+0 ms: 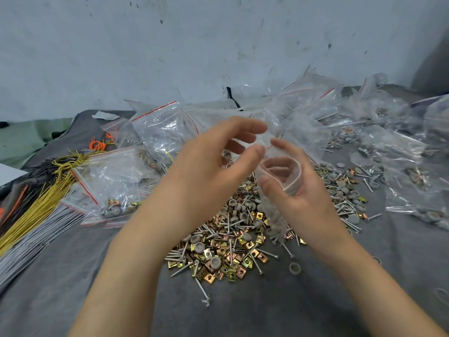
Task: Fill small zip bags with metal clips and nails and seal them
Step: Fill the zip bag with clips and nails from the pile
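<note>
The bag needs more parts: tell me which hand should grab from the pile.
Left. The right hand grips the open bag; the left hand seems empty, hovering above the pile of clips and nails.

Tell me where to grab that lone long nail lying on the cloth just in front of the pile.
Pinch the lone nail at mid-shaft from above, one finger on each side. It lies flat on the grey cloth with bare cloth along both flanks, so nothing blocks the fingers there. Come from the near side: what looks like its head points toward you, while the far tip nearly reaches the pile.
</note>
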Motion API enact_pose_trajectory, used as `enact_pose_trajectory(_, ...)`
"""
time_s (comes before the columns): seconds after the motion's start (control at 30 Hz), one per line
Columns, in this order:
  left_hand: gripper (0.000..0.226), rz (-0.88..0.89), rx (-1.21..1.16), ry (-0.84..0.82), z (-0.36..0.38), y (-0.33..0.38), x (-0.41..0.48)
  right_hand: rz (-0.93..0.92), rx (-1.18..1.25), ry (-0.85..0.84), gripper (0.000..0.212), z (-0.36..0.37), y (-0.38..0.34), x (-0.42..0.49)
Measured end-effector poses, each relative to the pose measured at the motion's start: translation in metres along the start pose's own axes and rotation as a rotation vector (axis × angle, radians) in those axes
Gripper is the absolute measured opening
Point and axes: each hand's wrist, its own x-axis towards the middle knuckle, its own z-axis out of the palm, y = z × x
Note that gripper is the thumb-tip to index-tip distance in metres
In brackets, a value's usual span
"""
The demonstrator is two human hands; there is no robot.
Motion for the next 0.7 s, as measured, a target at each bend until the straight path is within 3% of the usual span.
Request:
enact_pose_trajectory(0.13,0.018,-0.142,0.029,-0.016,-0.004,-0.023,-0.002,-0.002,0.018,0.019,0.055,-0.004,0.0,0.001)
enact_pose_trajectory(0.3,0.024,-0.39,0.43,-0.403,0.007,-0.059,-0.018,0.003,0.043,0.071,0.053,-0.013,-0.001,0.004)
enact_pose_trajectory(0.37,0.023,-0.434,0.488,-0.459,0.014,-0.067,-0.026,0.001,0.033,0.076,0.053,-0.014,-0.001,0.004)
enact_pose_trajectory(0.6,0.03,-0.437,0.68,-0.355,0.04,-0.074,-0.038,-0.011,0.006,0.06,0.053,-0.014,0.005,0.006)
enact_pose_trajectory(0.7,0.027,-0.429,0.654,-0.345,0.043,-0.074,-0.036,-0.017,-0.012,0.074,0.052,-0.013,0.006,0.008)
